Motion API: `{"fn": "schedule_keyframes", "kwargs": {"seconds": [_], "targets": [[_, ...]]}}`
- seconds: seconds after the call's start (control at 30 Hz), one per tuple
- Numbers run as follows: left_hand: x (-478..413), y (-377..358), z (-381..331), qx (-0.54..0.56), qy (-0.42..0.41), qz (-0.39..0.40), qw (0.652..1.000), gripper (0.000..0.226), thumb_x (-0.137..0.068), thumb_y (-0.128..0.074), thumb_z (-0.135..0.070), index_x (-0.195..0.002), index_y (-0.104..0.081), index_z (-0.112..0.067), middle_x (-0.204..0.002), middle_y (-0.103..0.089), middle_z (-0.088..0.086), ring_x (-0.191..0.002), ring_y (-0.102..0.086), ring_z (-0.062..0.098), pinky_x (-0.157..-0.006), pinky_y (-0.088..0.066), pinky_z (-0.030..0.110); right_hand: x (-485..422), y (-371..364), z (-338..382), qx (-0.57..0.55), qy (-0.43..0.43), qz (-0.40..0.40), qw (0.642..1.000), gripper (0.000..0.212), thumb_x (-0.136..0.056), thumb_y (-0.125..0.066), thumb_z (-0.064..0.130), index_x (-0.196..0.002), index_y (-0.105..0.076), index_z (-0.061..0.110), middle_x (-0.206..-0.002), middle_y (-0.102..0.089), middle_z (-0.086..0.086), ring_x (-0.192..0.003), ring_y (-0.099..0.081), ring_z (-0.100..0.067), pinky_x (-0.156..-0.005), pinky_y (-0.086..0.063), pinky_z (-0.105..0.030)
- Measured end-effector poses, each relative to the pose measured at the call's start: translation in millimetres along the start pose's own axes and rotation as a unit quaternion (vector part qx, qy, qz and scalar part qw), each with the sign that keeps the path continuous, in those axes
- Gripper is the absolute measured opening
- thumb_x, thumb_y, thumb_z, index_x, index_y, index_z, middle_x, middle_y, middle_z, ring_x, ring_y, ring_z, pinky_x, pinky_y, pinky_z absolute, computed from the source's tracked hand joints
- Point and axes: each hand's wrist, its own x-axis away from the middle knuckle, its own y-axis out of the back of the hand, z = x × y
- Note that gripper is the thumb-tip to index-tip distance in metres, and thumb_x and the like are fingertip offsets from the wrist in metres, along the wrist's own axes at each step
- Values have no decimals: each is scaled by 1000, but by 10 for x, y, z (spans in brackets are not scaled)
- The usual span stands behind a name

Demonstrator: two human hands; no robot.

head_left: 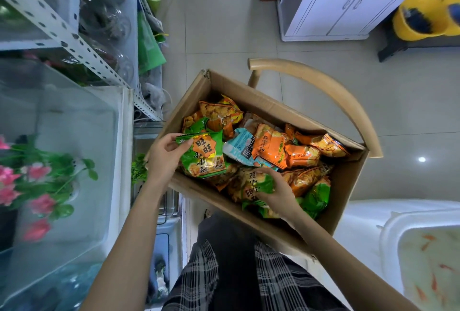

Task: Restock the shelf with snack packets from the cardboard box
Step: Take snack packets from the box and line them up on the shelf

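Note:
An open cardboard box point(348, 186) rests on a wooden chair in front of me, filled with several orange, green and pale blue snack packets. My left hand point(164, 156) grips a green packet point(204, 158) by its top edge, lifted at the box's left side. My right hand point(273, 188) is inside the box near its front wall, fingers curled round another green packet point(256, 186) lying among the others. The metal shelf point(62, 34) stands to the left.
A glass tank point(74, 161) with pink artificial flowers point(37, 186) sits at the left. The chair's curved wooden back point(336, 91) rises behind the box. A white cabinet point(348, 7) stands at the far right, a white tub with goldfish point(428, 261) at the near right.

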Motion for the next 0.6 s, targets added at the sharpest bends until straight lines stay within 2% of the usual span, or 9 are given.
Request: {"fn": "schedule_keyframes", "kwargs": {"seconds": [0.1, 0.17, 0.23, 0.3, 0.37, 0.43, 0.5, 0.6], "targets": [[97, 51, -78, 16, -8, -7, 1000, 11, -81, -72, -18, -83, -67, -28, -78, -72, -10, -80, -69, 10, -70, -56, 32, 89, 108, 156, -51, 11, -7, 999, 50, -79, -71, 0, -116, -53, 31, -128, -46, 11, -125, -39, -10, -103, -31, -30], [168, 97, -135, 29, -10, -12, 999, 11, -81, -72, -18, -83, -67, -27, -78, -72, -9, -80, -69, 12, -72, -55, 34, 133, 177, 307, -81, 24, -21, 996, 49, -79, -71, 0, -116, -54, 28, -127, -46, 11, -120, -45, -5, -100, -38, -28], [245, 145, -209, 40, -14, -13, 999, 10, -82, -71, -18, -84, -66, -26, -77, -73, -10, -77, -69, 9, -68, -56, 30, 170, 240, 478, -128, 41, -24, 991, 47, -79, -72, 0, -114, -54, 26, -121, -49, 12, -102, -55, 10, -81, -47, -13], [324, 190, -307, 55, -21, -16, 998, 9, -82, -71, -19, -86, -66, -24, -76, -73, -12, -73, -70, 6, -64, -55, 26, 207, 286, 646, -162, 56, -23, 985, 45, -79, -74, 5, -113, -55, 27, -115, -49, 18, -92, -60, 9, -69, -50, -11], [408, 237, -430, 72, -33, -25, 997, 8, -83, -71, -18, -87, -65, -22, -75, -73, -10, -70, -69, 4, -62, -54, 24, 246, 313, 805, -153, 74, -32, 985, 43, -76, -77, 18, -110, -55, 34, -115, -47, 22, -100, -57, 1, -77, -50, -17], [510, 285, -589, 84, -55, -37, 994, 9, -83, -70, -15, -86, -65, -21, -73, -71, -9, -66, -67, 3, -56, -53, 18, 298, 328, 970, -157, 97, -40, 982, 42, -72, -80, 26, -105, -56, 37, -119, -49, 17, -107, -55, -6, -86, -51, -26], [622, 337, -747, 96, -78, -44, 991, 8, -84, -70, -13, -86, -65, -19, -69, -70, -10, -59, -65, 3, -48, -48, 14, 358, 340, 1125, -169, 124, -39, 977, 41, -72, -80, 25, -105, -57, 36, -122, -52, 12, -103, -61, -13, -84, -55, -30], [819, 424, -962, 112, -108, -57, 986, 7, -84, -69, -12, -86, -64, -16, -67, -69, -7, -54, -64, 2, -43, -46, 14, 486, 352, 1374, -169, 177, -28, 969, 39, -76, -77, 20, -106, -56, 33, -113, -56, 13, -89, -66, -3, -71, -54, -19]]}}
